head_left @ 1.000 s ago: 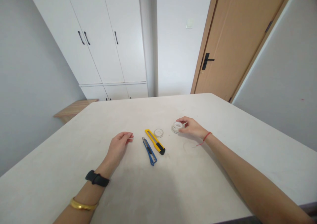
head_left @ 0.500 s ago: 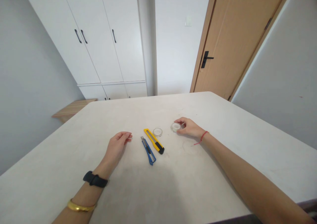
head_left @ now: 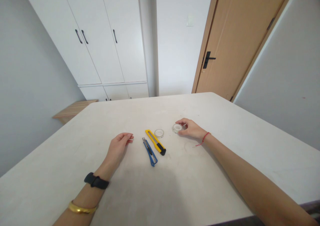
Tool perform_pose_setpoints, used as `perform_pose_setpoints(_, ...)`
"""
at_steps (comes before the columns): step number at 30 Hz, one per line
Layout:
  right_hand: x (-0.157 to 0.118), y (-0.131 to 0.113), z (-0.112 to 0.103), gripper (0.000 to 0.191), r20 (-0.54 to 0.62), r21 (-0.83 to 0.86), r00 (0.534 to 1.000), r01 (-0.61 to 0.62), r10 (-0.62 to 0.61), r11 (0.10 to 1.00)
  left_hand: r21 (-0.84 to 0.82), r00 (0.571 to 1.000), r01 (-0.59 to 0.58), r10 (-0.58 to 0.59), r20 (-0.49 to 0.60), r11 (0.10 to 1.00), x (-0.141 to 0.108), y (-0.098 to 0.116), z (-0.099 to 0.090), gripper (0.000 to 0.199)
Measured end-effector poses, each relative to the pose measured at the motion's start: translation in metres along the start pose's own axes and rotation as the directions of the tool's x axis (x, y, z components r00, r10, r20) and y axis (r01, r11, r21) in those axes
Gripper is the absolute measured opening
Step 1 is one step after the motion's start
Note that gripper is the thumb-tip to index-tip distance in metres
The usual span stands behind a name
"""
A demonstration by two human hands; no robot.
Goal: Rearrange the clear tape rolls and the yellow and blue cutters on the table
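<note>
My right hand point(head_left: 191, 128) has its thumb and fingers around the edge of a small, round, clear plastic spool point(head_left: 177, 128) at the table's middle right. A second spool of the same look point(head_left: 159, 133) lies flat to its left. Beside that one is a yellow utility knife point(head_left: 155, 142) with a black end, slanting toward me. A smaller blue utility knife point(head_left: 150, 152) lies nearly parallel to it on the left. My left hand point(head_left: 120, 143) rests on the table left of the knives, thumb pressed to its fingers; whether anything is between them is hidden.
The pale table point(head_left: 120, 112) spreads out all around my hands. A thin, faint curl of line point(head_left: 189, 146) lies below my right wrist. Beyond the table stand a white cabinet point(head_left: 125, 52) and a wooden door point(head_left: 235, 42). A wooden surface point(head_left: 75, 109) juts out at the left.
The spool in my right hand has tilted or shifted very slightly. My left hand and the knives stay where they were.
</note>
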State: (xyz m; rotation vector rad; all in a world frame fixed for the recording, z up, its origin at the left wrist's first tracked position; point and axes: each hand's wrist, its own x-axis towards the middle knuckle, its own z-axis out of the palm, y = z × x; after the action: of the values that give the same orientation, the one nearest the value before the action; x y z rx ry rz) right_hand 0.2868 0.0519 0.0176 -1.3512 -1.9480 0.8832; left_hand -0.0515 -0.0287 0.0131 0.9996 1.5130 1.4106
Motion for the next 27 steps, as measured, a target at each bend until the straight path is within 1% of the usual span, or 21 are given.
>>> perform_pose_setpoints(10, 0.0027, 0.0091, 0.0020, 0.051, -0.005, 0.003, 0.999, 0.033, -0.033, 0.999, -0.015, 1.000, -0.003, 0.003, -0.003, 1.000, 0.0007, -0.0019, 0.0001, 0.031)
perform_pose_setpoints(20, 0.0024, 0.0088, 0.0022, 0.052, 0.026, 0.004, 0.999, 0.022, -0.022, 1.000, 0.006, 1.000, -0.001, 0.001, 0.003, 1.000, 0.0013, -0.0018, -0.0005, 0.031)
perform_pose_setpoints(27, 0.0019, 0.0083, 0.0028, 0.052, 0.016, -0.003, 1.000, 0.021, -0.021, 1.000, 0.018, 1.000, -0.012, 0.012, 0.002, 1.000, -0.0002, -0.0002, -0.0003, 0.032)
